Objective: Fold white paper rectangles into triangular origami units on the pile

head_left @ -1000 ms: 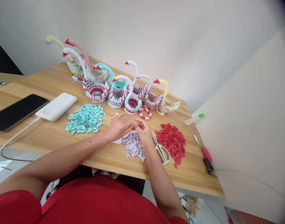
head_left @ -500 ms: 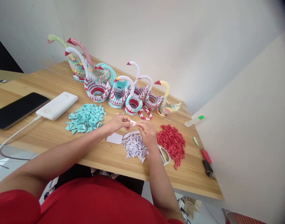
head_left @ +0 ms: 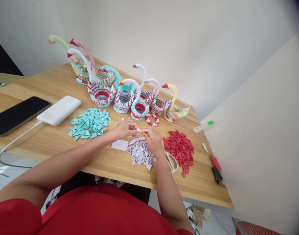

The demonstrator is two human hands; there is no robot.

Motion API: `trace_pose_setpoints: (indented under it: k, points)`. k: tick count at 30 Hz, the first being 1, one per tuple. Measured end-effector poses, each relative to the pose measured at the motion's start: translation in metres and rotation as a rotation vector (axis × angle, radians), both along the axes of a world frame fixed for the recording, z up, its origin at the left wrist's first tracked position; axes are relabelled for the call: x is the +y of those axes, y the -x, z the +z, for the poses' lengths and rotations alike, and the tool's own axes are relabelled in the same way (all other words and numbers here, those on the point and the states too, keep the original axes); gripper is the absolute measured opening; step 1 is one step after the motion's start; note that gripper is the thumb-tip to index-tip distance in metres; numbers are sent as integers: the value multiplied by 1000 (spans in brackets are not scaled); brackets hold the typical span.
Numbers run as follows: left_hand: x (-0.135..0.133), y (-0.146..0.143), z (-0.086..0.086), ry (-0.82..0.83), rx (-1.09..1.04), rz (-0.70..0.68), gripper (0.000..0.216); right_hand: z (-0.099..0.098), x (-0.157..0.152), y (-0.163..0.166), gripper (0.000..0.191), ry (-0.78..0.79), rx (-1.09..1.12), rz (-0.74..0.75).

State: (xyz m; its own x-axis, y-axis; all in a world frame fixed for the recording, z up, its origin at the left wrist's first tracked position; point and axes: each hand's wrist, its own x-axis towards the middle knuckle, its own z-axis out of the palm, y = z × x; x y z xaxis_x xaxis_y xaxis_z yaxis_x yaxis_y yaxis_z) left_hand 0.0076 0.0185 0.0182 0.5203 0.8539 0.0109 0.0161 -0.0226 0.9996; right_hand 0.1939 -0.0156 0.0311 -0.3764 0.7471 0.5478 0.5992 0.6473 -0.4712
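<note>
A small white paper piece [head_left: 139, 130] is pinched between both hands above the table. My left hand [head_left: 124, 130] grips it from the left, with thumb and fingers closed. From the right, my right hand [head_left: 152, 138] is closed on the same piece; its fingers partly cover it. Just below lie a pile of folded white paper triangles [head_left: 141, 153], a white paper strip [head_left: 137, 140] and a flat white paper sheet [head_left: 120, 145]. Scissors [head_left: 173, 163] with white handles lie beside my right wrist, blades partly hidden.
Teal triangles [head_left: 90, 124] are heaped at left, red triangles [head_left: 180, 150] at right. Several paper swans [head_left: 102, 93] stand behind my hands, near a red-and-white ring [head_left: 152, 119]. A power bank [head_left: 59, 110] and phone [head_left: 19, 114] lie left; a glue stick [head_left: 203, 126] lies right.
Both hands still hold the white paper piece. The right fingers have shifted slightly left along it, and less of the paper shows between the hands.
</note>
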Motion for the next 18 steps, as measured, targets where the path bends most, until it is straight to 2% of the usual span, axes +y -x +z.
trace_pose_setpoints:
  k: [6,11,18]
  points:
    - [-2,1,9,-34,55,-9,12,-3,0,1,12,31,43,-86]
    - [-2,0,7,-52,37,-4,15,-4,-2,4,10,156,166,-152]
    - [-4,-3,3,-160,69,45,15,-9,-3,7,15,294,326,-153]
